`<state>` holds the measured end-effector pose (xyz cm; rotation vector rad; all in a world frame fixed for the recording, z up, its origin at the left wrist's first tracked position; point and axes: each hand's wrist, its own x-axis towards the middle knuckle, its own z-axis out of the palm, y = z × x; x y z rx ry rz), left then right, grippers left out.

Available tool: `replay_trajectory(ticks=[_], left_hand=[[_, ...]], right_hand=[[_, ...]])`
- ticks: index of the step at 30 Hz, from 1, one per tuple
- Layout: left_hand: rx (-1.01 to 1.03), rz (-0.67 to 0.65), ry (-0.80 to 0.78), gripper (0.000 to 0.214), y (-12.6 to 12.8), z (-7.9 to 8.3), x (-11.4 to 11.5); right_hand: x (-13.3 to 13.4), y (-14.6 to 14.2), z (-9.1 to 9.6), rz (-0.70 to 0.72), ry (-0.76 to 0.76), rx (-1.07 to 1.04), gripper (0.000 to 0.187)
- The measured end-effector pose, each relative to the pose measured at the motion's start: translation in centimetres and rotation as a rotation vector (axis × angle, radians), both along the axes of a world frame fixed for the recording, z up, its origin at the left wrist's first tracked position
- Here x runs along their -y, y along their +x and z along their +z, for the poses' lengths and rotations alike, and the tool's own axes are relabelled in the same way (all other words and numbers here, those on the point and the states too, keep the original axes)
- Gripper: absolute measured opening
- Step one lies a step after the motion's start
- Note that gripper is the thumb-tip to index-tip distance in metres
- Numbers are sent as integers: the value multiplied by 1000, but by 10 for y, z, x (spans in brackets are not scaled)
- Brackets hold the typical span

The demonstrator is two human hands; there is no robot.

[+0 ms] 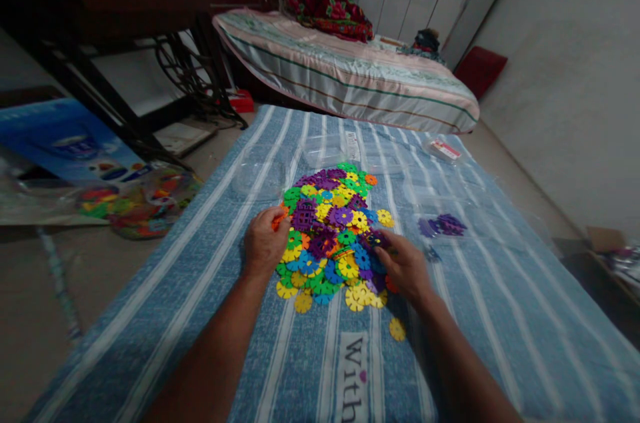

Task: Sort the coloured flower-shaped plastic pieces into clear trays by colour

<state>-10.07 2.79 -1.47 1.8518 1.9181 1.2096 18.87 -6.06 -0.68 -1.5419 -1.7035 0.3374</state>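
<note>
A pile of flat plastic snowflake-shaped building discs (349,268) in green, yellow, blue, orange and purple lies on the striped cloth, with square purple lattice pieces (304,214) among them. At the pile's left edge, my left hand (265,243) is closed, with an orange plastic piece (280,217) showing at its fingertips. My right hand (404,268) is at the right side of the pile, its thumb and fingers closed around a dark purple plastic piece (379,238). A single yellow disc (397,329) lies apart, nearer to me.
Clear plastic containers (323,151) stand behind the pile; one (473,220) at the right holds purple pieces (447,225). A small box with a red-and-white label (445,150) sits at the back right. Bags of colourful pieces (150,200) lie left of the blue striped cloth (200,316). A bed (350,80) is beyond.
</note>
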Motion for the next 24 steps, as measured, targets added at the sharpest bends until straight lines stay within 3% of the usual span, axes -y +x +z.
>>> replay_trajectory(ticks=[5, 10, 14, 17, 21, 24], left_hand=[[-5, -1, 10, 19, -1, -2, -1], [-8, -1, 17, 21, -1, -3, 0], [2, -4, 8, 21, 1, 0, 0], [17, -3, 5, 20, 1, 2, 0], [24, 0, -2, 19, 1, 3, 1], [24, -5, 2, 18, 1, 2, 1]], right_hand=[[-1, 0, 0, -22, 20, 166, 36], [1, -5, 9, -35, 86, 20, 20], [1, 3, 23, -40, 83, -82, 18], [-4, 27, 40, -176, 208, -25, 19], [-11, 68, 63, -496, 474, 260, 26], [-3, 78, 63, -510, 468, 388, 28]])
